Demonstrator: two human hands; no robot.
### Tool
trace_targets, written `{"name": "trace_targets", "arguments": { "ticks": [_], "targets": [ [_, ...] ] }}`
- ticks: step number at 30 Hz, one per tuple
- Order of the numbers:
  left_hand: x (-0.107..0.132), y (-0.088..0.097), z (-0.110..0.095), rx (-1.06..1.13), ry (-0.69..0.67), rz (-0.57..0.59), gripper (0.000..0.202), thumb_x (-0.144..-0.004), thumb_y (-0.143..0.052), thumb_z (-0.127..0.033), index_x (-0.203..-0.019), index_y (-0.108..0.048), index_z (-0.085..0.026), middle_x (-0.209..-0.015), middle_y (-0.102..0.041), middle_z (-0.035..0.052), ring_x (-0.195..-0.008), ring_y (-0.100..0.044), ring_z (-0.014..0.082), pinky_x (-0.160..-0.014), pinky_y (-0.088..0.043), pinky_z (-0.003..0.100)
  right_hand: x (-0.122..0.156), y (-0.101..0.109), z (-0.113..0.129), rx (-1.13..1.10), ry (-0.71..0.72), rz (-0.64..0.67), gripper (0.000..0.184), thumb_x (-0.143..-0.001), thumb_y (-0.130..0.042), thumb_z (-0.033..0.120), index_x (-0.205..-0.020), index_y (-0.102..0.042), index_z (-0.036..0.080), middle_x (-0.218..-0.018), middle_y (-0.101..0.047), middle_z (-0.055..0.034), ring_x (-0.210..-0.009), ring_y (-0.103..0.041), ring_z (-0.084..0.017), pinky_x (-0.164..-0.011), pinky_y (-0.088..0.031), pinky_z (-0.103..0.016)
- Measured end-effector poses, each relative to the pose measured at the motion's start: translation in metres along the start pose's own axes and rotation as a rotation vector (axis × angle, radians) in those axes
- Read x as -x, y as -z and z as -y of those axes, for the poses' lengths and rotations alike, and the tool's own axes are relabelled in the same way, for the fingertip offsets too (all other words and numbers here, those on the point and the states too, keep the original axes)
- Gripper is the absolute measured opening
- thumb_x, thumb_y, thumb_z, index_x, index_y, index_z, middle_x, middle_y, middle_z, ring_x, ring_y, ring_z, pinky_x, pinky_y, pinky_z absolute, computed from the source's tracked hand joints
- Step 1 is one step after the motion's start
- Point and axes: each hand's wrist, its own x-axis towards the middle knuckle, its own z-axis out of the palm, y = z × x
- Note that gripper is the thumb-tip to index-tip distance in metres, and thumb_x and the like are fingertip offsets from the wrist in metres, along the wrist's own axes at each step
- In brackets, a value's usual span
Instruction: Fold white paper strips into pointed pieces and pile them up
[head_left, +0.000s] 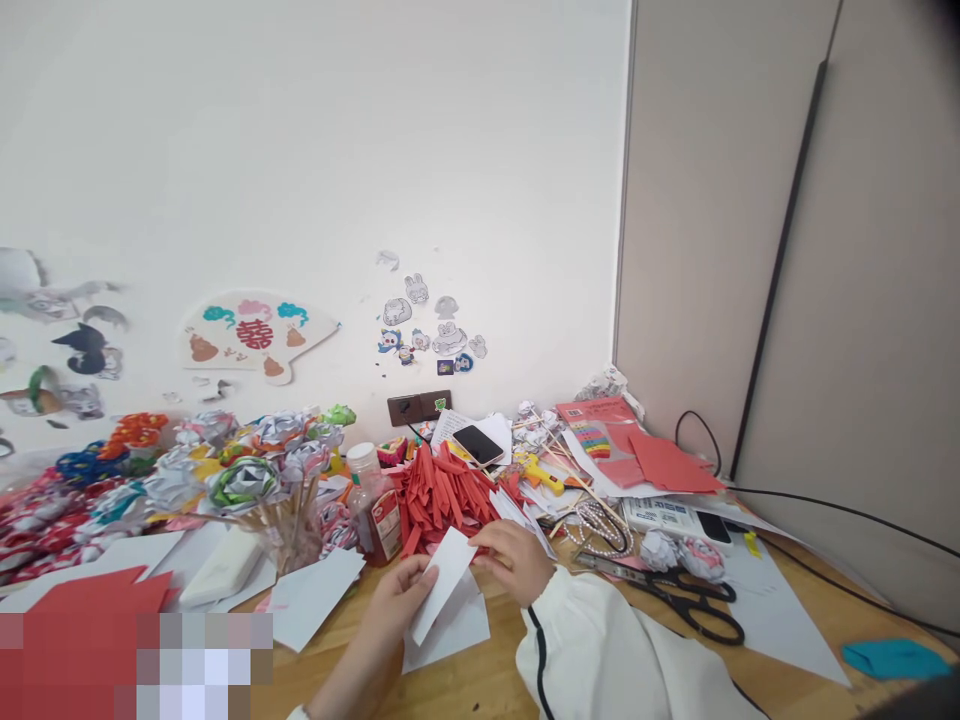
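Observation:
A narrow folded strip of white paper point(444, 590) is held at a slant above the table. My left hand point(405, 592) pinches its left edge between thumb and fingers. At the strip's upper right corner, my right hand point(517, 560) closes its fingertips on the paper. Beneath it, a white sheet point(457, 640) lies on the wooden table point(352, 660). Just beyond the hands spreads a heap of folded red paper strips point(442, 490). A bottle point(371, 510) with reddish-brown contents stands left of that heap.
Black-handled scissors point(697, 600) lie to the right, near crumpled paper balls point(660, 550). A phone point(478, 445) rests behind the red heap, beside a yellow glue gun point(540, 474). Paper flowers point(244, 483) crowd the left. Red sheets point(675, 462) lie at the back right.

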Motion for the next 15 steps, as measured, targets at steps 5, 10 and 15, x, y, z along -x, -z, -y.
{"name": "trace_targets", "arguments": {
  "ticks": [5,10,15],
  "targets": [
    [0.002,-0.0023,-0.0003,0.018,0.016,0.103,0.036,-0.058,-0.056,-0.047,-0.063,-0.056,-0.012,-0.049,-0.052,-0.0023,-0.043,-0.045,0.0089,-0.042,-0.034,0.019,-0.0016,0.0008,-0.0027,-0.046,0.037,0.041,0.013,-0.074,-0.049,0.026,-0.082,-0.059,0.022,-0.081,-0.056,-0.0026,-0.08,-0.049,-0.013,-0.072,-0.038,-0.026],
    [0.0069,-0.0065,-0.0066,-0.151,-0.063,0.136,0.035,-0.062,-0.051,-0.044,-0.073,-0.058,-0.012,-0.06,-0.058,0.0014,-0.048,-0.049,0.0119,-0.047,-0.038,0.022,-0.0027,0.0022,-0.0007,-0.004,-0.001,0.081,0.01,-0.071,-0.053,0.027,-0.074,-0.061,0.021,-0.08,-0.052,-0.0023,-0.079,-0.047,-0.014,-0.072,-0.037,-0.027],
    [0.0099,-0.0094,-0.0047,-0.311,-0.202,0.157,0.029,-0.06,-0.057,-0.034,-0.08,-0.057,-0.014,-0.07,-0.061,0.0025,-0.06,-0.053,0.0151,-0.057,-0.04,0.024,-0.0015,-0.0042,0.0003,-0.152,-0.17,0.042,0.006,-0.063,-0.06,0.022,-0.068,-0.058,0.019,-0.087,-0.052,-0.0017,-0.081,-0.048,-0.013,-0.073,-0.038,-0.027]
  ]
}}
